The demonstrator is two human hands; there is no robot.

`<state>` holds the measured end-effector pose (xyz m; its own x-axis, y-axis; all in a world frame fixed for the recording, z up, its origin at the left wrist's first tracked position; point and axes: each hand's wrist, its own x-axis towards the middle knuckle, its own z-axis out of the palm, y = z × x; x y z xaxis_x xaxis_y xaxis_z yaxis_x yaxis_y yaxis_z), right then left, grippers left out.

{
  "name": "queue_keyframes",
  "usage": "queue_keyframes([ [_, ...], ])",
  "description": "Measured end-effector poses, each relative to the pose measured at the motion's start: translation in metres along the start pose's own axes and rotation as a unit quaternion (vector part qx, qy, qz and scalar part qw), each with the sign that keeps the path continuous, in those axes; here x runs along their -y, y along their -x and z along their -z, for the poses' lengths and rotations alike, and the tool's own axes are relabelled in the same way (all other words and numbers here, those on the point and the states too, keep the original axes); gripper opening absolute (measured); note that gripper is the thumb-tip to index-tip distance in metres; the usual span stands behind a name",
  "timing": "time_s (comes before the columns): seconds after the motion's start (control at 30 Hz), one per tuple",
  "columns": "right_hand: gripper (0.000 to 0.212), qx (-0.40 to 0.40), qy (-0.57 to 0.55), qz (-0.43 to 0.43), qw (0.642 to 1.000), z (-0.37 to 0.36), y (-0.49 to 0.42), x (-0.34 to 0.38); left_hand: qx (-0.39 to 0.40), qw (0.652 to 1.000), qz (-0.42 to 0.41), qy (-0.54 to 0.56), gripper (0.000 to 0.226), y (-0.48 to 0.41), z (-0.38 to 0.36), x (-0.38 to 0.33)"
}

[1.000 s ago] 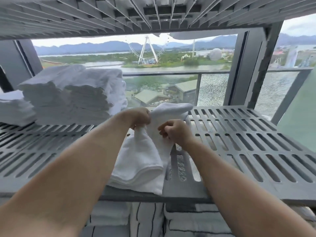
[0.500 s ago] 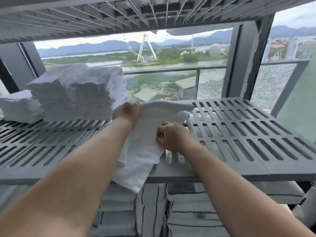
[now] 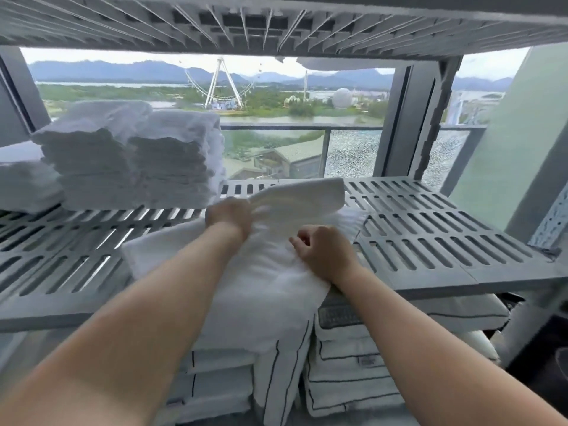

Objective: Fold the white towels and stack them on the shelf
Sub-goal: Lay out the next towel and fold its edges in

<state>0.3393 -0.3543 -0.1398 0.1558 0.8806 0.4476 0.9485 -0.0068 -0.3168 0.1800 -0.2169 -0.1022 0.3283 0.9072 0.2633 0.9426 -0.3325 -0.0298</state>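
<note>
A white towel [image 3: 264, 281] lies spread over the front of the grey slotted shelf [image 3: 430, 241], its near end hanging over the shelf edge. My left hand [image 3: 229, 215] grips the towel's far part, which lifts as a raised flap [image 3: 307, 196] toward the window. My right hand [image 3: 325, 253] presses fingers-curled on the towel's right side near the shelf front. A tall stack of folded white towels [image 3: 135, 158] stands at the shelf's back left, with a lower pile [image 3: 24, 186] beside it at the far left edge.
A second slotted shelf [image 3: 276, 23] hangs close overhead. Striped white cushions or bedding [image 3: 347, 364] fill the level below. Behind the shelf is a window with a dark frame post [image 3: 408, 124]. The right half of the shelf is bare slats.
The towel went from hanging bunched between both hands to lying spread on the shelf. My left hand moved away from me with the far end; my right hand dropped onto the cloth.
</note>
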Motion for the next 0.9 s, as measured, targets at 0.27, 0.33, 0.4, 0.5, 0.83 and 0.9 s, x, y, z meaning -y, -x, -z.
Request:
queue_keyframes([
  [0.27,0.032,0.026,0.090,-0.045,0.995,-0.005,-0.004,0.020,0.172,0.978,-0.001,0.118,0.073,0.026,-0.001,-0.002],
  [0.33,0.034,0.035,0.099,-0.036,0.994,0.002,0.000,0.020,0.175,0.979,-0.020,0.101,0.064,0.027,-0.006,-0.006],
  [0.4,0.040,0.043,0.109,-0.024,0.993,0.009,0.002,0.017,0.170,0.980,-0.040,0.092,0.057,0.026,-0.007,-0.009],
  [0.5,0.051,0.065,0.102,-0.020,0.992,0.017,0.001,0.017,0.182,0.969,-0.153,0.071,0.058,0.015,-0.011,-0.013],
  [0.83,0.044,-0.029,0.187,-0.137,0.972,0.014,-0.034,-0.039,0.184,0.930,-0.213,0.236,0.047,-0.033,-0.031,-0.018],
  [0.9,0.040,-0.019,0.185,-0.138,0.973,0.014,-0.052,-0.052,0.195,0.922,-0.214,0.259,0.048,-0.043,-0.032,-0.031],
])
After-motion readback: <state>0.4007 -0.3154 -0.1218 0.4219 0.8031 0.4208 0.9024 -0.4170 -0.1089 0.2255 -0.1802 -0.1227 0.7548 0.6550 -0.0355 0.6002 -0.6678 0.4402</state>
